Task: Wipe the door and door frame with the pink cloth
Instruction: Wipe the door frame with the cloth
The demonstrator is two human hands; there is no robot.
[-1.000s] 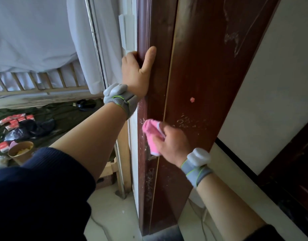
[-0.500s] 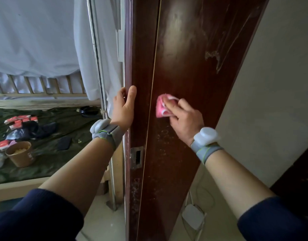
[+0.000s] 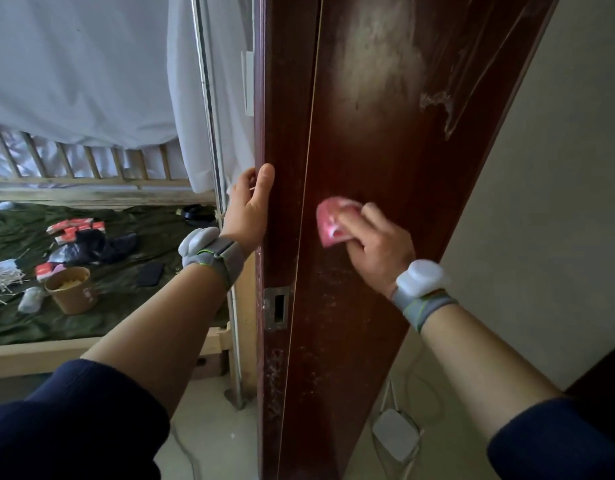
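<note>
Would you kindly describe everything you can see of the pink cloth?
The pink cloth is a small, soft-looking fabric, bunched into a crumpled wad with pale creases. The right hand grips it, fingers curled over its right part, pressing it against the dark reddish-brown door, just right of the thin seam and above the metal latch plate.

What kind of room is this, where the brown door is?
Probably a bedroom or dorm room, though I can't be sure. Past the wooden door stands a wooden bed frame with a green sheet, a white cloth hangs above it, and a paper cup sits on the sheet.
</note>
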